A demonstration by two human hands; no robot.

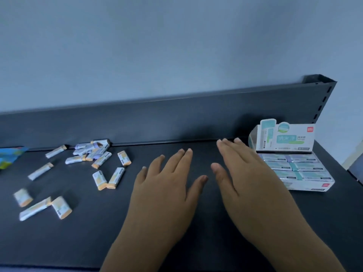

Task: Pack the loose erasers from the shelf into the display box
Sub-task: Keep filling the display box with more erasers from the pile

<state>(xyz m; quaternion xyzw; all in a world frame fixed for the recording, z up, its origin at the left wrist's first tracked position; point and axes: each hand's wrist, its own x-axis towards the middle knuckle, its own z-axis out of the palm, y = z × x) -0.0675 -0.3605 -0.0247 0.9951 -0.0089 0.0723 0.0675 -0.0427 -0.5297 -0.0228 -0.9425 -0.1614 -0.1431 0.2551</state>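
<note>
Both hands lie flat, fingers spread, holding nothing at centre frame: the left hand (167, 185) is nearer the loose erasers (98, 156) scattered at varied angles centre-left, while the right hand (241, 173) lies just beside the display box (306, 186) at right.

Perhaps a blue packet (9, 156) cut by left edge, display box (312, 185) corner behind right hand (245, 173)

Plain, dimly lit blue-grey wall (176, 46)

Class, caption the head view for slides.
Left hand and right hand, open, over the shelf between loose erasers and display box.
</note>
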